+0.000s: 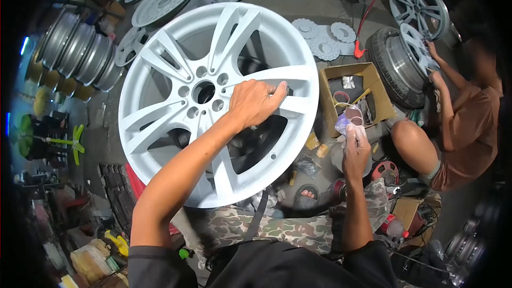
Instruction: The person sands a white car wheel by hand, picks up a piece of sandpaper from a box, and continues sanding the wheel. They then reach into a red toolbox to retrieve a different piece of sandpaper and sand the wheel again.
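Observation:
A large white wheel rim [226, 181] with paired spokes lies in front of me, its face up. Across the spokes right of the hub rests my left hand [256, 101], fingers curled down and partly hidden, thumb pointing right. Beyond the rim's right edge, my right hand [356, 146] pinches a small purple and white packet [349, 120] between thumb and fingers. Just behind that packet stands an open cardboard box [380, 89] with a tape roll and small items inside.
At the right a person [464, 122] crouches, hands on another wheel [413, 48] with a tire. Several silver rims [66, 42] stand at the left. More rims [165, 1] lie at the back. A bottle [393, 226] and a red reel [385, 172] are at the lower right.

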Tool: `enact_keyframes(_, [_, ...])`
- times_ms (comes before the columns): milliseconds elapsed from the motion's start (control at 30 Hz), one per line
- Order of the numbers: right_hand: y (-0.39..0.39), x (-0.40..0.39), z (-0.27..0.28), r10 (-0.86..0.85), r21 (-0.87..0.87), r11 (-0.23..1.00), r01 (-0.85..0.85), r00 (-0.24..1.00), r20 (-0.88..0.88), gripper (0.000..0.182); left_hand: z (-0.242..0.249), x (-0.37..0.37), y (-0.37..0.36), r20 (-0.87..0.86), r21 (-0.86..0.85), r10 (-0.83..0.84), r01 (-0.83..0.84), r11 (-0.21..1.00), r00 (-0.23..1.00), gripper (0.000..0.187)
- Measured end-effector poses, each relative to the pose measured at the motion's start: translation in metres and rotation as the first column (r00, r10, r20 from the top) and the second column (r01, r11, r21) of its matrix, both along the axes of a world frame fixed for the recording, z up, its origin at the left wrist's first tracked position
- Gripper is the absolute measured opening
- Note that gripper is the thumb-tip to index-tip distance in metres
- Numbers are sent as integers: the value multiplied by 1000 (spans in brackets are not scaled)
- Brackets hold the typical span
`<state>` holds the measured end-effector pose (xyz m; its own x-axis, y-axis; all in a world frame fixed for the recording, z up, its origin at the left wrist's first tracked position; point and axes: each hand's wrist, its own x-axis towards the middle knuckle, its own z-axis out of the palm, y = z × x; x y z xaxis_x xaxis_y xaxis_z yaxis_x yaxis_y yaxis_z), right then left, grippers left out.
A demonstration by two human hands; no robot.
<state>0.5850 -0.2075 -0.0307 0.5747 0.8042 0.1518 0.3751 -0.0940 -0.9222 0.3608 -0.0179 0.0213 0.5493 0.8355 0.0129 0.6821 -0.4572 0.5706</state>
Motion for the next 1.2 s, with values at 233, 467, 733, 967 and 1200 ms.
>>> enact_keyframes(233, [9, -9, 11, 31, 80, 997, -15, 979, -203, 16, 6, 1, -2, -15, 16, 5, -5, 1000, 1000, 60])
enact_keyframes(467, [-2, 1, 16, -13, 130, 990, 60, 940, -340, 13, -13, -2, 6, -57, 66, 17, -13, 998, 998, 68])
enact_keyframes(733, [-24, 12, 30, -64, 245, 968, 52, 997, 43, 17, 52, -6, -64, -117, 86, -211, 222, 971, 970, 82])
enact_keyframes(967, [-26, 15, 32, -37, 253, 967, 16, 996, 79, 17, 66, 10, -46, -614, 58, -293, 411, 910, 733, 151])
enact_keyframes(1200, [-29, 19, 24, -67, 249, 968, 29, 987, 145, 17, 61, 77, 10, -460, 302, 11, 145, 942, 888, 127])
